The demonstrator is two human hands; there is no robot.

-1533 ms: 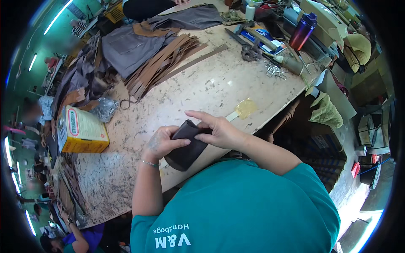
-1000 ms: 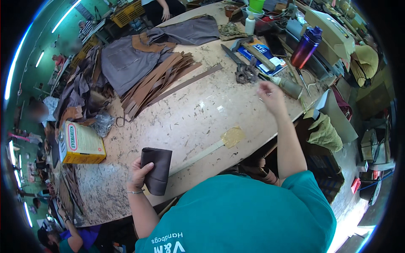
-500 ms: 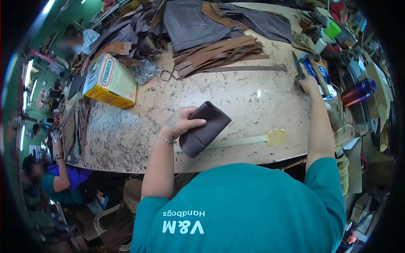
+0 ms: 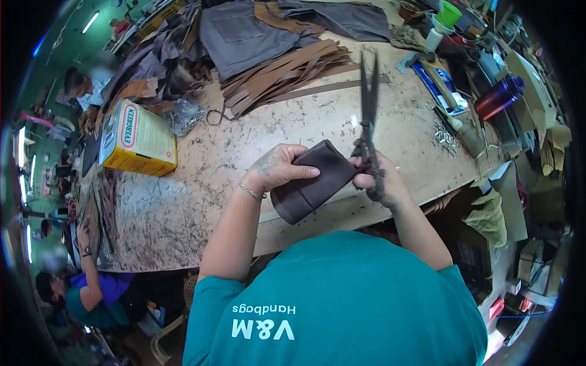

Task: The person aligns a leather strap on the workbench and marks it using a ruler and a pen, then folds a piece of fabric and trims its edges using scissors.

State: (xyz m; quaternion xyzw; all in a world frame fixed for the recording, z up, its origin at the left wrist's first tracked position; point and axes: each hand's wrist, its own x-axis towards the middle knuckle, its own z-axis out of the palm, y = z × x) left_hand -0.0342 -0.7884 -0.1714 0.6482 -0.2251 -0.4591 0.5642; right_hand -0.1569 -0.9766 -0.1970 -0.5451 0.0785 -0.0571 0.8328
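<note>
My left hand (image 4: 278, 163) is closed on a folded dark brown leather piece (image 4: 308, 192), thumb on top and fingers partly hidden beneath it. My right hand (image 4: 384, 180) grips large dark metal scissors (image 4: 369, 97) by the handles, which look wrapped or worn. Their long blades point up and away from me, slightly apart at the tips. The handles and right fingertips are beside the right corner of the leather; whether they touch it I cannot tell.
On the worktable (image 4: 165, 226) are a yellow-and-cream can (image 4: 137, 137), brown strips (image 4: 281, 73), grey leather (image 4: 244, 36), crumpled plastic (image 4: 183, 116), a hammer (image 4: 442, 85), small metal pieces (image 4: 445, 137) and a purple-red bottle (image 4: 497, 97). A co-worker (image 4: 88, 299) is at lower left, another (image 4: 85, 88) at upper left.
My right hand has picked up the scissors from the right side of the table and brought them back toward the leather piece, which stays in my left hand and has tilted rightward.
</note>
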